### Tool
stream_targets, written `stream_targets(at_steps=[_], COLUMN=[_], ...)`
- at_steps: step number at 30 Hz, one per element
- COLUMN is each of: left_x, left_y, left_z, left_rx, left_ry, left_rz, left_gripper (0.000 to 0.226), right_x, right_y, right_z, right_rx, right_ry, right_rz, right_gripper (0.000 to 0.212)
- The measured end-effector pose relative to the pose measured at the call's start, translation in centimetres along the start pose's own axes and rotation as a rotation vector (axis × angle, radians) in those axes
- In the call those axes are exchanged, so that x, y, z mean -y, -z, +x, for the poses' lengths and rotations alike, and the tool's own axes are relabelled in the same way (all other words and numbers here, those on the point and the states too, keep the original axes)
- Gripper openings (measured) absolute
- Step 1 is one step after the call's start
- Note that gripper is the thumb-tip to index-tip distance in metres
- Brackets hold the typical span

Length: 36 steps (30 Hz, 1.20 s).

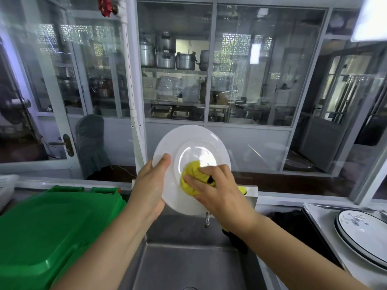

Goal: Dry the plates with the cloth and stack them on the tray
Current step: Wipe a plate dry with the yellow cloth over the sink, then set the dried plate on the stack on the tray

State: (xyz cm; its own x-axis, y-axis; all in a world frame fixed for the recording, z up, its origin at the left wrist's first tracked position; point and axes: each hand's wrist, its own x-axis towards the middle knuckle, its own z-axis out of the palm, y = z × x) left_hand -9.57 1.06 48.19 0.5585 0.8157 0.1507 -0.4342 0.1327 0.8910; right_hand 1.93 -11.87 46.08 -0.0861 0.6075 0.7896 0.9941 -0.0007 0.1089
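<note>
A plain white plate (pixel 188 143) is held tilted up above the steel sink (pixel 188 264). My left hand (pixel 149 187) grips its left rim, thumb on the front face. My right hand (pixel 217 191) presses a bunched yellow cloth (pixel 191 174) against the plate's lower middle, fingers curled over it. A stack of white plates with dark rims and a blue flower pattern (pixel 364 235) lies on a pale tray (pixel 318 218) at the right.
A green plastic lid or bin (pixel 48 225) fills the counter at the left. A small tap (pixel 207 219) hangs below the plate. A dark cloth (pixel 291 220) lies right of the sink. Glass partitions stand behind the sink.
</note>
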Motion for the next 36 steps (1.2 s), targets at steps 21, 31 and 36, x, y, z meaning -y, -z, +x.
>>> stream_targets(at_steps=[21,31,36], left_x=[2.9,7.0,10.1], left_y=[6.3,3.5,-1.3], left_z=[0.6,-0.7,-2.6], left_rx=[0.184,0.29,0.367], left_ry=[0.102,0.219,0.22], left_rz=[0.029,0.025,0.084], left_gripper=[0.025,0.023,0.024], right_x=[2.7,-1.7,-2.7], right_y=[-3.4,1.4,5.8], right_z=[1.8,-11.3,-19.9], right_rx=[-0.029,-0.062,-0.079], right_ry=[-0.394,-0.969,-1.126], right_rz=[-0.06,-0.158,-0.207], right_gripper=[0.034,0.035,0.035])
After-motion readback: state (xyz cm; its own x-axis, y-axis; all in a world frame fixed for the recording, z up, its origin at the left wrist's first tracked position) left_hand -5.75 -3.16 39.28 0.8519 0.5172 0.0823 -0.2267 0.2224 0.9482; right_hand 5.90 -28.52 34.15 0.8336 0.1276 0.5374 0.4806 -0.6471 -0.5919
